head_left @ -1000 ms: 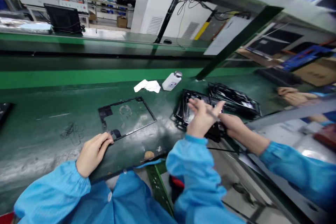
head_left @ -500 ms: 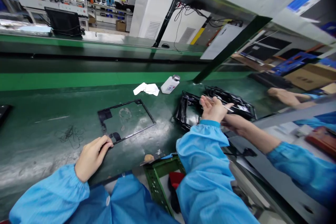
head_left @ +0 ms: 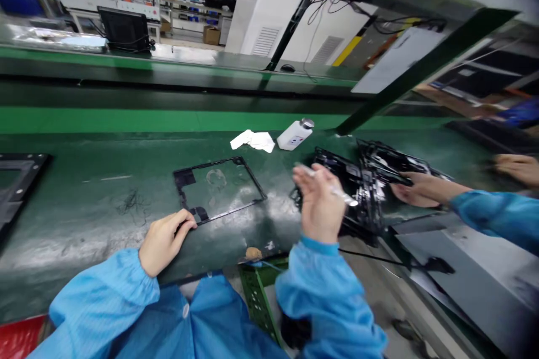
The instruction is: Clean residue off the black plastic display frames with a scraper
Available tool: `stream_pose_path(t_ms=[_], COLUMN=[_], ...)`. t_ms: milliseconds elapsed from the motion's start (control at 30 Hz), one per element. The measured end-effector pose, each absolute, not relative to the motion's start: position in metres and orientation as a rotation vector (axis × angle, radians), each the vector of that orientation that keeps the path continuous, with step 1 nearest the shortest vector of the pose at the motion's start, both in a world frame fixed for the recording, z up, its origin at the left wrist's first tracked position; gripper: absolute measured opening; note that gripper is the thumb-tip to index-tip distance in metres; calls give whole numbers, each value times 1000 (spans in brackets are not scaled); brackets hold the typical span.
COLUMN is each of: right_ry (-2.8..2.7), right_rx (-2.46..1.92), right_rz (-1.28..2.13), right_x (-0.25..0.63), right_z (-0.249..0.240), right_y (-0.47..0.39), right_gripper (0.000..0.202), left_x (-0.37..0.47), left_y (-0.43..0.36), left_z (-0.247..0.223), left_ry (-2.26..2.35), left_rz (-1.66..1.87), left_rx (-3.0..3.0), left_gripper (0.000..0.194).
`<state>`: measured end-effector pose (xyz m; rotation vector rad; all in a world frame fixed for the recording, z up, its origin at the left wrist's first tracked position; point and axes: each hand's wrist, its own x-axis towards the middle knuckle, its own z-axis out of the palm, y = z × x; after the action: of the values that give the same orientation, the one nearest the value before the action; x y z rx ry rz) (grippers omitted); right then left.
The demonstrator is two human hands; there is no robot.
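Note:
My left hand (head_left: 166, 241) pinches the near left corner of a thin black rectangular frame (head_left: 223, 215), which lies flat on the green bench. Dark patches run along the frame's left side. My right hand (head_left: 320, 207) is raised in front of a pile of black frames (head_left: 357, 190). It is closed around a slim pale stick-like tool (head_left: 345, 196), blurred, whose exact kind I cannot make out. Beyond the black frame lie white wipes (head_left: 252, 140) beside a tilted white bottle (head_left: 295, 134) with a metal cap.
A co-worker's hand (head_left: 415, 188) touches the pile from the right; another hand (head_left: 517, 168) shows at the right edge. A green slanted post (head_left: 421, 76) rises behind. At the left edge lies a dark panel (head_left: 21, 185). Below the bench is a green crate (head_left: 256, 297).
My right hand has drawn back and left from the pile with the pale tool. The co-worker's hand has moved right along the pile. My left hand still holds the frame's corner; the view has shifted.

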<state>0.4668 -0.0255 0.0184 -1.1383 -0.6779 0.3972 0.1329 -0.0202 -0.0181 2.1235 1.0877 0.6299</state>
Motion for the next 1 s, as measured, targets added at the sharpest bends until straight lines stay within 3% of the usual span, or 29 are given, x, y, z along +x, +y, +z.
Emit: stream_pose_path(t_ms=[133,300,733,1000], right_ry=[-1349,-1909,-2210,-2256], right_rx=[-1273,-1283,-1433,-1442], right_rz=[677,491,87,70], right_x=[361,328,331,330], right_z=[-8,-29,-56,-51], right_y=[-60,-82,-84,-85], right_gripper=[21,31,42,39], left_x=[133,134,129,116], left_y=[-20,-18,-18,-28], left_z=[-14,-11,-16,27], left_ry=[1109,1080,1051,1156], left_rz=[642,687,739,871], left_rx=[2071,1882,1686,1782], left_gripper=[22,25,24,21])
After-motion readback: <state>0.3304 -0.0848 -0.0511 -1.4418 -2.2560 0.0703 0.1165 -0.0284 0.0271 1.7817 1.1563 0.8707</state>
